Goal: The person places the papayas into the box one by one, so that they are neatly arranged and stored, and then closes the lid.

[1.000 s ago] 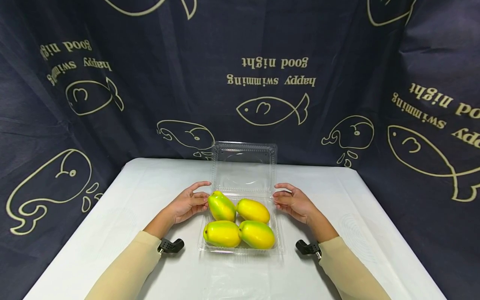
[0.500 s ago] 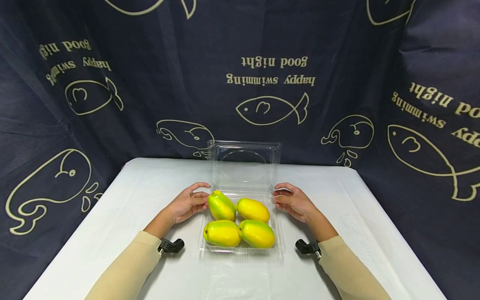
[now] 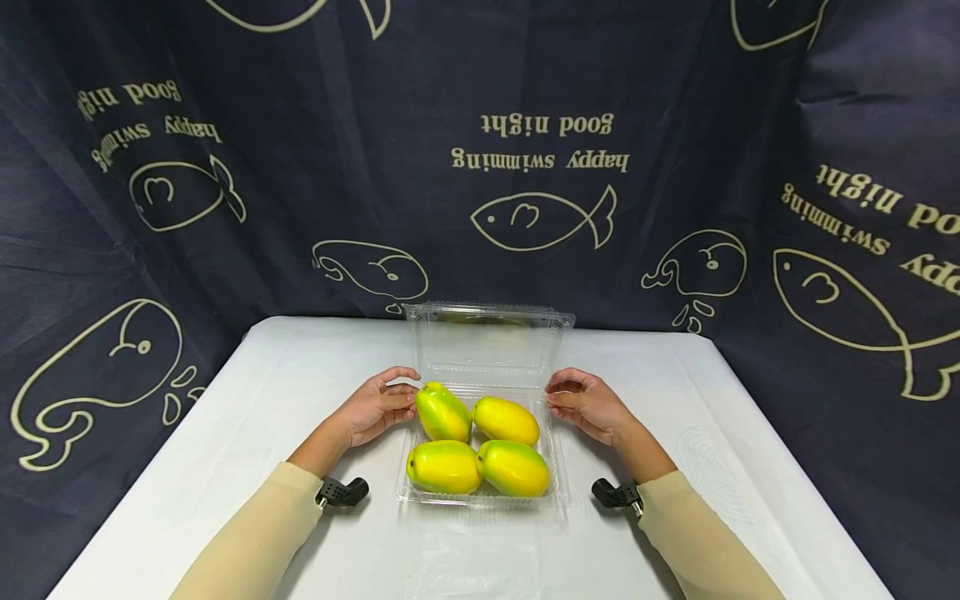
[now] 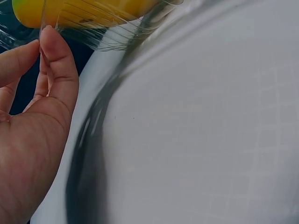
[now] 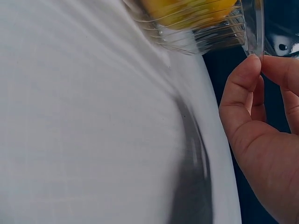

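A clear plastic clamshell container point(image 3: 557, 467) stands in the middle of the table, with its hinged lid point(image 3: 491, 346) raised at the back. Several yellow-green fruits, like mangoes or small papayas, lie in its base, among them a front right one point(image 3: 513, 468) and a back left one point(image 3: 444, 412). My left hand point(image 3: 377, 407) pinches the container's rim at the back left corner between thumb and finger, as the left wrist view shows. At the opposite corner, my right hand point(image 3: 591, 407) pinches the rim likewise. The fruits are apart from both hands' grip.
A white cloth covers the table point(image 3: 300, 367). Behind and beside it hangs a dark blue curtain point(image 3: 540, 75) printed with fish and words. A black wrist camera point(image 3: 343, 492) sits on the left forearm and another camera point(image 3: 615, 494) on the right.
The lid has swung forward from near upright, its top edge now lower and wider in the head view. Both hands and the fruits have stayed almost still.
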`<state>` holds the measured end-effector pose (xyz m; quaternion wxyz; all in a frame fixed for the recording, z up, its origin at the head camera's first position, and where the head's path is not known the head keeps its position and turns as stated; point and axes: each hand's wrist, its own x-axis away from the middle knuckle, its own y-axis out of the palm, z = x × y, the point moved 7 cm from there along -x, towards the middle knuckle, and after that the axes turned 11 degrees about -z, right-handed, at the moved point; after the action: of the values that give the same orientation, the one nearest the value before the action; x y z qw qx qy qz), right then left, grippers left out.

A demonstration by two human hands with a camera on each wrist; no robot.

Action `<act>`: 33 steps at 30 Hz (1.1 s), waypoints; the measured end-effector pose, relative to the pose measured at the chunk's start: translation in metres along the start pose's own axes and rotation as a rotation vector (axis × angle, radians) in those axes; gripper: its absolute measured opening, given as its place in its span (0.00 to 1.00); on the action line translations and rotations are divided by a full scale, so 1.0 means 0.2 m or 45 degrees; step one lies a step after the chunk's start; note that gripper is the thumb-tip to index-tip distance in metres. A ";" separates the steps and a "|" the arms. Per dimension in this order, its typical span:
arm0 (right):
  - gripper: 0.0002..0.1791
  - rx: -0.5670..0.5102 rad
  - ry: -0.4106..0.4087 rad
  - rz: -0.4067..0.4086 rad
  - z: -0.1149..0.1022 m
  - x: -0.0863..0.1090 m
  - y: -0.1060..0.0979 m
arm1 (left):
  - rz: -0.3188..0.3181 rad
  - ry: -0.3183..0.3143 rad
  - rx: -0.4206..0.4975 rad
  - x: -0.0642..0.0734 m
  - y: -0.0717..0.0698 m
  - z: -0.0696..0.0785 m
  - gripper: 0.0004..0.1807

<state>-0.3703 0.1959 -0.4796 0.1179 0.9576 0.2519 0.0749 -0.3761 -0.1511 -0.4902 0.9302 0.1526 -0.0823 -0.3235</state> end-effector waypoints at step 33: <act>0.16 -0.004 -0.024 -0.177 0.00 0.03 0.02 | 0.041 0.065 -0.145 -0.01 -0.02 -0.01 0.12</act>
<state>-0.3634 0.1962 -0.4780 0.1267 0.9383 0.3164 0.0580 -0.3801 -0.1522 -0.4937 0.9442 0.1064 -0.0426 -0.3088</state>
